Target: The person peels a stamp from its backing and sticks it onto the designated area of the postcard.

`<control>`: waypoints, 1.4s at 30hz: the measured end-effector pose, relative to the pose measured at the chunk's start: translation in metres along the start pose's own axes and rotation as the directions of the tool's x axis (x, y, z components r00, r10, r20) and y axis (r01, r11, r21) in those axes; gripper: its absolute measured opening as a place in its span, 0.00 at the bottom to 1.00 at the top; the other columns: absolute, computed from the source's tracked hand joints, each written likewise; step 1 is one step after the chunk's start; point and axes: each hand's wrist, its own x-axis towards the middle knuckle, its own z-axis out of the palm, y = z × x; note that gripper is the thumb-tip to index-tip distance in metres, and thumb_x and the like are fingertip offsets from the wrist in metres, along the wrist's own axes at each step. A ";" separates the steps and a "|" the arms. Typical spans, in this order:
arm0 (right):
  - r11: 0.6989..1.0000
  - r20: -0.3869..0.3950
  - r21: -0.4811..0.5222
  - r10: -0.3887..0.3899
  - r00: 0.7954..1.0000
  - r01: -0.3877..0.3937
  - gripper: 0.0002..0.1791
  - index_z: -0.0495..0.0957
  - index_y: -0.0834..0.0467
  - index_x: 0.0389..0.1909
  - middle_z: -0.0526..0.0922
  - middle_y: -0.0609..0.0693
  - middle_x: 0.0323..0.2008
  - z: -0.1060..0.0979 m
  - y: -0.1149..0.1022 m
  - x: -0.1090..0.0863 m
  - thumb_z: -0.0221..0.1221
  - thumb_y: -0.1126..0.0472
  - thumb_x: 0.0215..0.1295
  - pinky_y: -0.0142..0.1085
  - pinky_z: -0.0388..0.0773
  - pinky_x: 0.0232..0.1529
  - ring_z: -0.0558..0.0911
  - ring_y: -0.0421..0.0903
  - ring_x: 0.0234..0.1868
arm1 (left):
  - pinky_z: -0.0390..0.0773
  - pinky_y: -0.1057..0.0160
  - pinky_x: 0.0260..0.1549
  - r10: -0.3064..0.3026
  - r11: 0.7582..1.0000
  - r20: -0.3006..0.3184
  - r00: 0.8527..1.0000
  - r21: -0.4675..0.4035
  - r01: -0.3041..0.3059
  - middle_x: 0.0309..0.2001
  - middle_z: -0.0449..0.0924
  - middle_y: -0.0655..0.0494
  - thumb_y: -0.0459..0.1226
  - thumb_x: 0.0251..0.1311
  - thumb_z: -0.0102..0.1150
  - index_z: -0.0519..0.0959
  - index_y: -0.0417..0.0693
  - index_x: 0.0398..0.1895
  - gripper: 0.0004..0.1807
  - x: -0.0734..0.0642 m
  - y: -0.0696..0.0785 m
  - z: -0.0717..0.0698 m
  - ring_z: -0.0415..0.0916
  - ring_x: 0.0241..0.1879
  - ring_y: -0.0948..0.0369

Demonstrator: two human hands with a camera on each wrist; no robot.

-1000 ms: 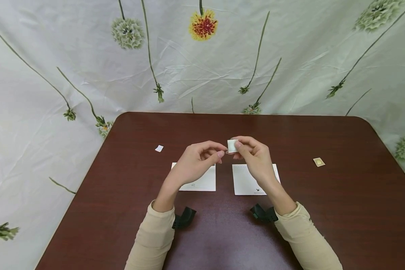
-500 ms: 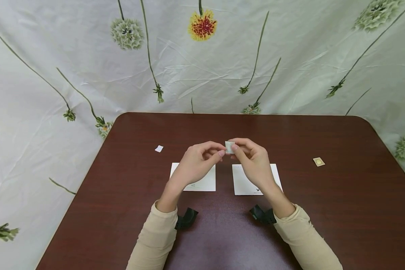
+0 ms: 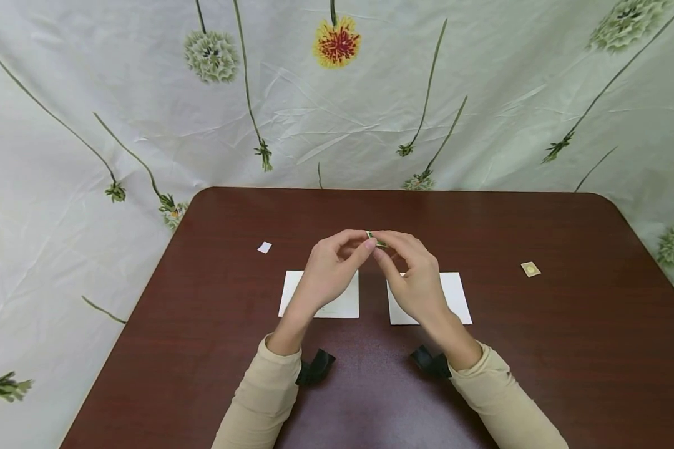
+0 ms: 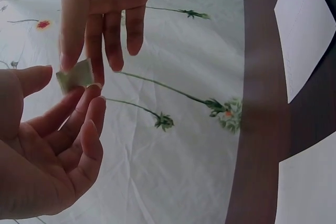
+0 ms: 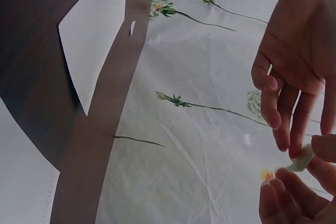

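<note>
A small square of stiff paper [image 3: 379,243], green-edged from above and pale green in the left wrist view, is held up over the table between both hands. My right hand [image 3: 418,277] pinches it by thumb and fingers. The left hand [image 3: 331,268] has its thumb and forefinger curled at the square's left side, also pinching it. Fingertips cover part of the square [image 4: 76,76]. Beneath the hands lie two white printed cards: the left card [image 3: 339,302] is partly hidden by the left hand and wrist, the right card [image 3: 455,296] by the right hand and forearm.
Another small white square [image 3: 264,247] lies at the left on the dark red-brown table [image 3: 539,374]. A small yellowish square [image 3: 530,269] with a round mark is at the right. Behind the table hangs a white flower-print cloth [image 3: 483,93].
The right hand has moved left to meet the left hand. The paper square has turned from its pale face toward a green edge and is now partly hidden behind fingertips.
</note>
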 end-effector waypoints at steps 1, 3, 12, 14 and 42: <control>1.000 -0.001 -0.017 -0.023 1.000 0.023 0.15 0.80 0.63 0.50 0.80 0.56 0.48 0.001 0.000 0.000 0.62 0.69 0.61 0.38 0.78 0.37 0.79 0.50 0.44 | 0.78 0.58 0.35 -0.008 1.000 -0.006 1.000 -0.016 0.008 0.40 0.83 0.52 0.41 0.65 0.57 0.80 0.42 0.49 0.15 0.000 0.000 0.000 0.82 0.37 0.59; 0.997 0.003 -0.044 -0.056 0.998 0.056 0.17 0.79 0.64 0.52 0.77 0.58 0.53 0.003 -0.001 -0.001 0.63 0.69 0.60 0.42 0.76 0.43 0.76 0.54 0.50 | 0.78 0.58 0.35 -0.024 0.999 -0.016 1.000 -0.039 0.023 0.40 0.83 0.52 0.40 0.64 0.59 0.80 0.42 0.49 0.14 0.000 0.000 0.000 0.82 0.37 0.59; 0.985 0.000 -0.126 -0.118 0.993 0.117 0.18 0.79 0.63 0.51 0.76 0.59 0.54 0.004 0.002 -0.002 0.64 0.68 0.59 0.48 0.72 0.49 0.73 0.57 0.54 | 0.79 0.59 0.33 -0.018 0.999 -0.034 0.999 0.032 0.020 0.37 0.83 0.49 0.31 0.63 0.57 0.81 0.40 0.47 0.11 0.002 -0.003 0.000 0.82 0.34 0.58; 0.981 -0.018 -0.142 -0.138 0.990 0.134 0.18 0.79 0.63 0.51 0.76 0.60 0.51 0.003 0.003 -0.001 0.65 0.69 0.59 0.47 0.72 0.49 0.73 0.57 0.52 | 0.78 0.59 0.33 -0.021 0.998 -0.010 1.000 0.057 0.021 0.37 0.84 0.50 0.32 0.63 0.57 0.82 0.41 0.46 0.10 0.002 -0.004 0.000 0.82 0.33 0.59; 0.925 0.193 0.018 0.369 0.909 -0.379 0.07 0.84 0.61 0.38 0.84 0.50 0.26 -0.012 0.009 0.005 0.66 0.66 0.58 0.31 0.72 0.25 0.80 0.43 0.25 | 0.75 0.60 0.34 0.051 0.990 0.073 0.996 0.129 -0.060 0.32 0.81 0.57 0.28 0.61 0.59 0.77 0.46 0.55 0.18 0.001 -0.015 0.008 0.80 0.32 0.63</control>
